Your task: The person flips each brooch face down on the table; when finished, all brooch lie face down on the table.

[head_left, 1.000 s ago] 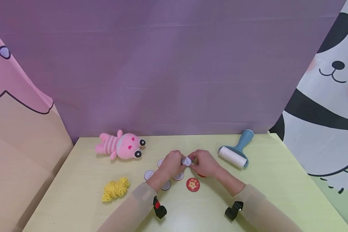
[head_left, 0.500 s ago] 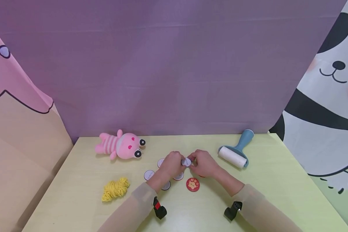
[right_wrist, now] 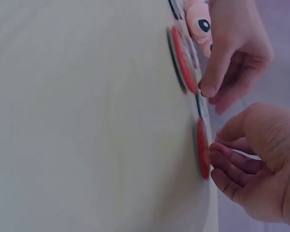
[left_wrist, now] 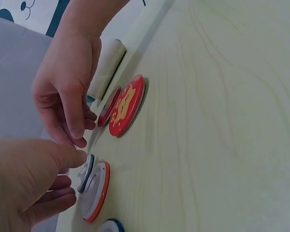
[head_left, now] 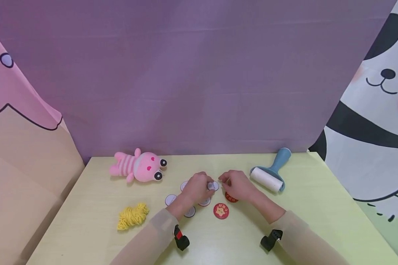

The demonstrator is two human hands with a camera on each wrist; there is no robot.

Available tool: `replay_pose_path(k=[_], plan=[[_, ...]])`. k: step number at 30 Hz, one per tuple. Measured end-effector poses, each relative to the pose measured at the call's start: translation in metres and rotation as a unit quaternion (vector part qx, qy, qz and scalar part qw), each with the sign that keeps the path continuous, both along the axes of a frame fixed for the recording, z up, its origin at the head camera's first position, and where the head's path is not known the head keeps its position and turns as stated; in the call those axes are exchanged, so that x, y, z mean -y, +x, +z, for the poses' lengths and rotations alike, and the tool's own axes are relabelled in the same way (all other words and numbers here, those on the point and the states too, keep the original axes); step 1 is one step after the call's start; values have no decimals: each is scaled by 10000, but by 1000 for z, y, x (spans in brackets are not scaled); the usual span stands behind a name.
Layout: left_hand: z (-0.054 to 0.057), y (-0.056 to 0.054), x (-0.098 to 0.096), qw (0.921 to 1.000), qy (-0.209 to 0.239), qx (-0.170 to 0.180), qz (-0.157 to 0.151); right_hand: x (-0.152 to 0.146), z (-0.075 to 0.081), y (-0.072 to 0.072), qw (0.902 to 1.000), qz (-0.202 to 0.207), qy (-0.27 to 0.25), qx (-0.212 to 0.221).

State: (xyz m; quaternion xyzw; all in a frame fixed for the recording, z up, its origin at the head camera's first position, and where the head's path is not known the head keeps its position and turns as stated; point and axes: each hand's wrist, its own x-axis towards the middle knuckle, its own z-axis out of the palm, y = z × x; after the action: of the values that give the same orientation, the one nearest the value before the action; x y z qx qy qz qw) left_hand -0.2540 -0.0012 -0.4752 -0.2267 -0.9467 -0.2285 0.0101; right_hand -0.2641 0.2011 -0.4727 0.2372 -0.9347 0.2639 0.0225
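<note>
Near the table's middle, a small round white badge [head_left: 213, 186] lies between my two hands. My left hand [head_left: 195, 187] pinches its left edge with thumb and finger. My right hand [head_left: 237, 184] is just right of it, fingers loosely bent, with nothing visible in them. In the left wrist view, the left thumb covers part of this blue-edged badge [left_wrist: 86, 176]. A white badge with an orange rim [left_wrist: 97, 193] lies beside it. Two red badges with gold designs are near the right hand: one [head_left: 231, 197] under it, another [head_left: 220, 211] closer to me.
More white badges [head_left: 170, 200] lie left of and under the left forearm. A pink striped plush toy [head_left: 137, 166] is at the back left, with a bundle of yellow cord [head_left: 132, 216] in front. A blue-handled lint roller [head_left: 268, 176] lies at the right.
My right hand has let go of the white badge and moved slightly right, uncovering more of the red badge below it. The left hand stays nearly in place.
</note>
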Motion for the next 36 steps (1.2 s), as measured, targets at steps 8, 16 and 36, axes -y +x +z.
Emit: replay_pose_path(k=[8, 16, 36], plan=[[9, 7, -16, 9987, 213, -8, -464, -22, 22, 6, 9998, -196, 53, 17], [8, 12, -31, 9963, 276, 18, -818, -44, 24, 19, 9998, -1, 186, 50], [2, 13, -44, 9972, 91, 309, -671, -51, 2, 47, 9998, 9, -69, 189]])
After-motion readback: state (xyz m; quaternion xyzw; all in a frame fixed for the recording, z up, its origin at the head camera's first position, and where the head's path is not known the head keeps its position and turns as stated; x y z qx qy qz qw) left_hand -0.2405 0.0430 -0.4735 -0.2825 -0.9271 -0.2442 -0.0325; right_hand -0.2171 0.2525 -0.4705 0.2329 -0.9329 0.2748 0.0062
